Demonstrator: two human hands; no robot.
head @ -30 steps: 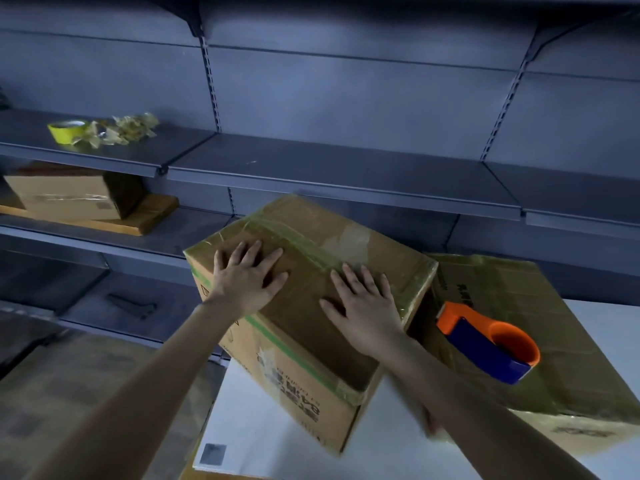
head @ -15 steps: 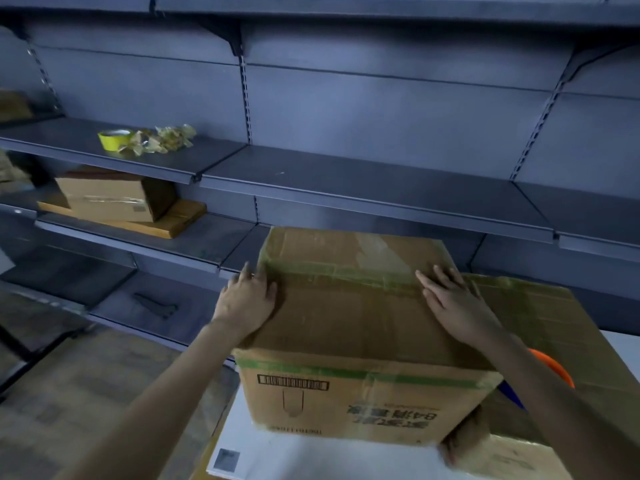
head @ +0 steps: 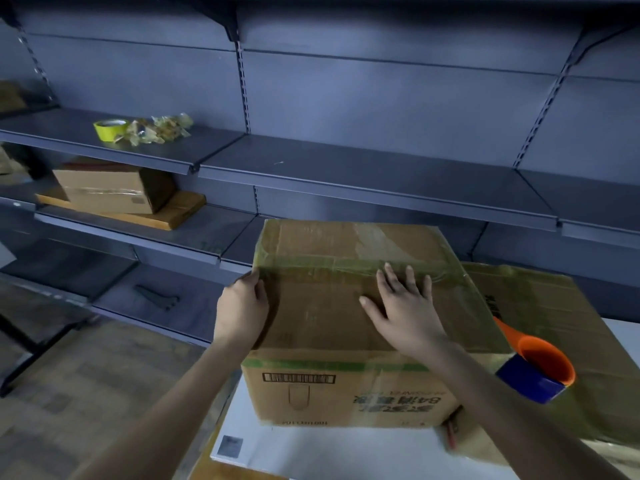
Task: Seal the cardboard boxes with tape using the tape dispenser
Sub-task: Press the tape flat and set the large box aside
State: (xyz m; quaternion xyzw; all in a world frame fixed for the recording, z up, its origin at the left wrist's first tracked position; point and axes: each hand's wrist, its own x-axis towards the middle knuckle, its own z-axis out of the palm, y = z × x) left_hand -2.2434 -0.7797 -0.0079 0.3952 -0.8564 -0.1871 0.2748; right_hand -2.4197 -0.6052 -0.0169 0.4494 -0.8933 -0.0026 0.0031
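A closed cardboard box point(head: 322, 306) with greenish tape across its top stands on a white table point(head: 346, 448). My left hand point(head: 242, 306) holds the box's left top edge, fingers curled over the corner. On the lid my right hand point(head: 401, 306) lies flat with fingers spread, just below the tape strip. An orange and blue tape dispenser point(head: 533, 365) sits on a second, flatter cardboard box point(head: 561, 323) to the right, partly hidden behind the first box.
Grey metal shelving point(head: 346, 174) runs behind the table. A yellow tape roll point(head: 110, 129) and crumpled tape scraps point(head: 159, 128) lie on the upper left shelf. Another small box point(head: 110, 188) on a wooden board sits one shelf lower. Wooden floor at the left.
The box has been squared up, its long side toward me. My left hand slid from the lid to the left edge, and my right hand came back from the right edge to the lid's middle.
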